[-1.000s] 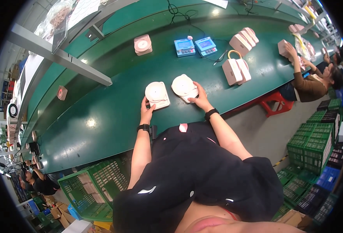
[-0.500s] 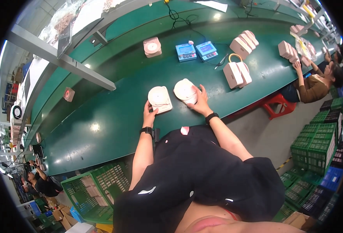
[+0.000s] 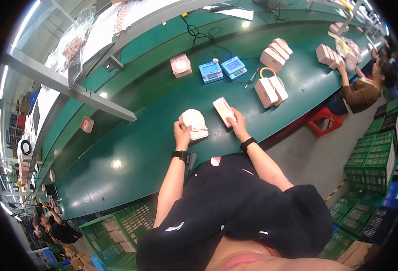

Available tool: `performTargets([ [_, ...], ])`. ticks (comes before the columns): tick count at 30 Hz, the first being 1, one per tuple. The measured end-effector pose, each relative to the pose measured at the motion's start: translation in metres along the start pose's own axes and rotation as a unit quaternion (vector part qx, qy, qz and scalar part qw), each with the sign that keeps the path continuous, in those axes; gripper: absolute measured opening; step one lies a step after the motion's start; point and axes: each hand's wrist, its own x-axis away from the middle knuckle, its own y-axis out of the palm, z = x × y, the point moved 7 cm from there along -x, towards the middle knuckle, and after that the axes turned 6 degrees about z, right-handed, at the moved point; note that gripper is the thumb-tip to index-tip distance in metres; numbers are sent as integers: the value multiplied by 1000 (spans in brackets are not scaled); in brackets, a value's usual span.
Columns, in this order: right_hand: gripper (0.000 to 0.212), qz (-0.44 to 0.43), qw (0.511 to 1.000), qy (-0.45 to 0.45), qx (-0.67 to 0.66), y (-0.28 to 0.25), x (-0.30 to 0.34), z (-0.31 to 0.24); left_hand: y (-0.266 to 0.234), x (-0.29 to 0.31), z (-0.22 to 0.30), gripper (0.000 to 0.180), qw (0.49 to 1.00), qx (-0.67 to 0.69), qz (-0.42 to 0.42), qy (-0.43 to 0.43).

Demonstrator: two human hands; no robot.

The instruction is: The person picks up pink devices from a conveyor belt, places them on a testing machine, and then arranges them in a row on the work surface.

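Note:
My left hand (image 3: 183, 136) grips the near left side of a cream, turntable-shaped device (image 3: 194, 120), whose round disc faces up. Its body looks slightly tilted above the green table. In my right hand (image 3: 238, 125) is a second cream device (image 3: 223, 111), turned up on edge so that a narrow side shows and its round face is hidden. The two devices are apart, a short gap between them. Both wrists carry black bands.
Beyond my hands stand two blue meter boxes (image 3: 222, 70) with cables and a pen-like tool (image 3: 252, 78). Another pink device (image 3: 180, 66) lies left of them. Several pink devices (image 3: 271, 91) stand at right, near a co-worker (image 3: 365, 92). A grey metal beam (image 3: 90, 97) juts over the table (image 3: 104, 176).
My right hand has turned its device from lying face up onto its edge. My left hand has closed further round its device and tipped it a little. The whole view has shifted slightly.

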Motion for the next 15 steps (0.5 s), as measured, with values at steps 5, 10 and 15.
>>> performTargets([
  [5,65,50,998,-27,12,-19,4,-12,39,12,41,36,990,-89,-6,107],
  [10,85,31,997,-61,46,-9,28,-61,65,14,66,39,985,-110,-40,127],
  [15,94,27,991,-80,104,-9,30,-63,79,11,76,42,977,-138,-72,145],
])
